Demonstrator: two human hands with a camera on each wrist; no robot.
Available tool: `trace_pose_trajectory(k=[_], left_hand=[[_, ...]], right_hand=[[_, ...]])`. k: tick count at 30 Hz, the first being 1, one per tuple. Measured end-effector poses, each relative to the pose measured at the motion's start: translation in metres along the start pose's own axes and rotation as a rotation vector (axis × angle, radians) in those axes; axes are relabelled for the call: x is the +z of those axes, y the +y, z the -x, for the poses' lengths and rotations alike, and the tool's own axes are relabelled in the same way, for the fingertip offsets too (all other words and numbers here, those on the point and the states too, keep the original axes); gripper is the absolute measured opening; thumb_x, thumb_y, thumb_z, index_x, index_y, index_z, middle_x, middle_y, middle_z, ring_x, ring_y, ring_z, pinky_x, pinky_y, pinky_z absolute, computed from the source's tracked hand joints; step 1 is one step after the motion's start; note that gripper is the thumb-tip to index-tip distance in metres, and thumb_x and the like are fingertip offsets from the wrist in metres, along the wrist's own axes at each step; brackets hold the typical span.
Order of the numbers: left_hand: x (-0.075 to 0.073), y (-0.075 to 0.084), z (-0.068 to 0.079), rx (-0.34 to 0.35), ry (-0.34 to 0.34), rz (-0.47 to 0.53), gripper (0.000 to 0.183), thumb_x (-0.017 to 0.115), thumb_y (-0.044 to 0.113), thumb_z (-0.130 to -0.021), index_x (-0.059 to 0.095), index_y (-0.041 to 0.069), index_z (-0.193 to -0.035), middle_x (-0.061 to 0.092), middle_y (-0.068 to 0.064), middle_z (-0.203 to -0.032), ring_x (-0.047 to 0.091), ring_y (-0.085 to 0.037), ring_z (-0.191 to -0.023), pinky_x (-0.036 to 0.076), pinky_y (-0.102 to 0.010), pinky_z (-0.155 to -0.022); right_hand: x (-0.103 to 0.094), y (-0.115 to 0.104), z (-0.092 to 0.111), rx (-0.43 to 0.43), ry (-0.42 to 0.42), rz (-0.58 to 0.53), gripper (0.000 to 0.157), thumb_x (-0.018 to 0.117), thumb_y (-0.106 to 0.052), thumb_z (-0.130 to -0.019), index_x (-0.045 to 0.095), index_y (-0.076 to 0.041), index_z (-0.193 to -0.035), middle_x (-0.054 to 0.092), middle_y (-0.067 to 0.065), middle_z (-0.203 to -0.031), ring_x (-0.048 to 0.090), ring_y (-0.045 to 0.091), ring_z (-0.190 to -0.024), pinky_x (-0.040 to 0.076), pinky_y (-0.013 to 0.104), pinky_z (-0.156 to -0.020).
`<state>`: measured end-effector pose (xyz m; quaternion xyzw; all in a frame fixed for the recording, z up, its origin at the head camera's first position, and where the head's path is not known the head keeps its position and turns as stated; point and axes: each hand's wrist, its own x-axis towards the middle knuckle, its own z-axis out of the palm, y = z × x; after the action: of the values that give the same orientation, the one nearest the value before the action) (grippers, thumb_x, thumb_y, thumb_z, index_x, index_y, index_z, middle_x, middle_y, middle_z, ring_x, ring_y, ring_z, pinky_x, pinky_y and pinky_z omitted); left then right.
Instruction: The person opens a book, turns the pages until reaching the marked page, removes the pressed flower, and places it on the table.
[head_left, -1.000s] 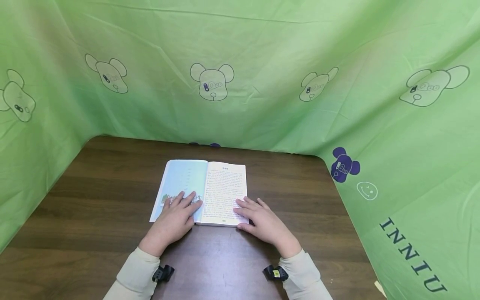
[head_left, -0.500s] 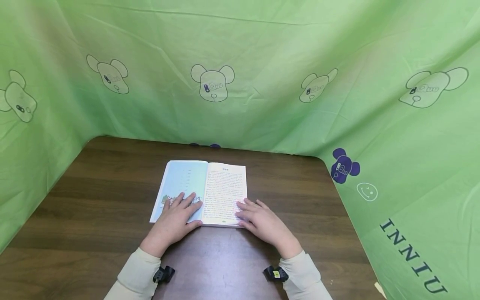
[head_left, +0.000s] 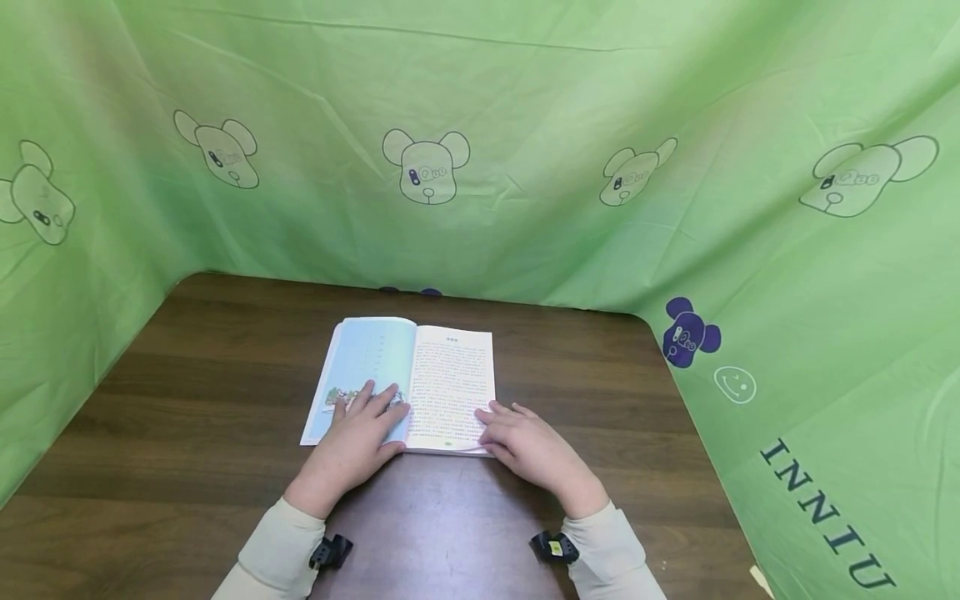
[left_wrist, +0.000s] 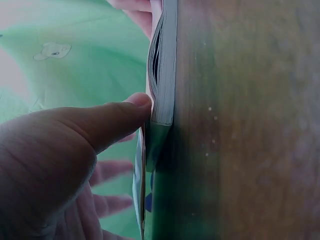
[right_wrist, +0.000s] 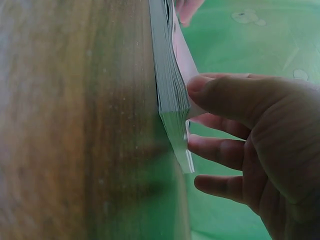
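An open book (head_left: 450,383) lies on the table, with a pale blue illustrated page (head_left: 371,350) on the left and a page of printed text on the right. My left hand (head_left: 347,450) rests on the blue page with its fingers spread. Its thumb (left_wrist: 137,100) touches the book's near edge beside the spine. At the lower right corner, my right hand (head_left: 536,450) pinches a page, with the thumb (right_wrist: 200,86) on one side and a finger behind. In the right wrist view that page (right_wrist: 184,55) stands lifted off the thick stack beneath.
The brown wooden table (head_left: 187,400) surrounds the book. A green curtain (head_left: 525,100) with bear heads hangs along the back and both sides. Each sleeve carries a black wrist device, such as the left one (head_left: 330,552).
My right fingers have drawn together at the page corner, which now lifts. The left thumb has swung right to the near edge by the spine. The blue page bulges slightly higher.
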<state>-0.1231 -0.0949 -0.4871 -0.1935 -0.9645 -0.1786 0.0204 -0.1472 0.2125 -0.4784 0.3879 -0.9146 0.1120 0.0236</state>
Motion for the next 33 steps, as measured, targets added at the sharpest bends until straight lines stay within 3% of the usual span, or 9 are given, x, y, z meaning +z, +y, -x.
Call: trace_pose_trajectory(k=[6,13,19,24,33], left_hand=[[0.003,0.001,0.0,0.078,-0.018,-0.002,0.039,0.071,0.025,-0.098,0.067,0.025,-0.137,0.052,0.001,-0.156,0.033,-0.042,-0.151,0.023,-0.077,-0.112],[0.008,0.008,0.002,0.033,-0.018,0.013,0.036,0.068,0.026,-0.1,0.069,0.025,-0.135,0.053,0.003,-0.155,0.032,-0.04,-0.152,0.022,-0.077,-0.114],[0.011,0.011,0.001,0.014,-0.003,0.032,0.041,0.074,0.036,-0.095,0.071,0.024,-0.133,0.052,0.003,-0.155,0.031,-0.039,-0.152,0.02,-0.076,-0.115],[0.011,0.013,-0.001,0.002,0.018,0.056,0.041,0.077,0.038,-0.092,0.073,0.024,-0.129,0.054,0.002,-0.153,0.032,-0.041,-0.151,0.02,-0.078,-0.113],[0.011,0.013,-0.001,-0.026,0.04,0.056,0.035,0.078,0.033,-0.092,0.076,0.024,-0.125,0.056,0.003,-0.151,0.035,-0.04,-0.15,0.022,-0.078,-0.112]], right_hand=[[0.001,0.0,-0.002,0.017,0.009,-0.004,0.005,0.071,-0.016,-0.096,0.071,-0.021,-0.095,0.064,0.007,-0.142,0.057,0.032,-0.136,0.042,0.06,-0.111],[0.001,0.0,-0.002,0.027,0.053,0.017,0.003,0.066,-0.015,-0.099,0.066,-0.017,-0.101,0.07,0.005,-0.131,0.061,0.03,-0.132,0.046,0.055,-0.109],[0.002,0.002,-0.003,0.002,0.159,0.042,0.021,0.066,-0.017,-0.1,0.069,-0.012,-0.12,0.075,0.001,-0.118,0.067,0.024,-0.122,0.052,0.048,-0.104],[0.002,0.002,-0.003,-0.004,0.231,0.076,0.02,0.069,-0.021,-0.099,0.071,-0.015,-0.119,0.076,0.0,-0.118,0.069,0.02,-0.119,0.054,0.042,-0.099],[0.003,0.002,-0.004,-0.05,0.31,0.089,0.021,0.072,-0.02,-0.096,0.072,-0.014,-0.116,0.077,0.0,-0.115,0.071,0.02,-0.115,0.056,0.042,-0.094]])
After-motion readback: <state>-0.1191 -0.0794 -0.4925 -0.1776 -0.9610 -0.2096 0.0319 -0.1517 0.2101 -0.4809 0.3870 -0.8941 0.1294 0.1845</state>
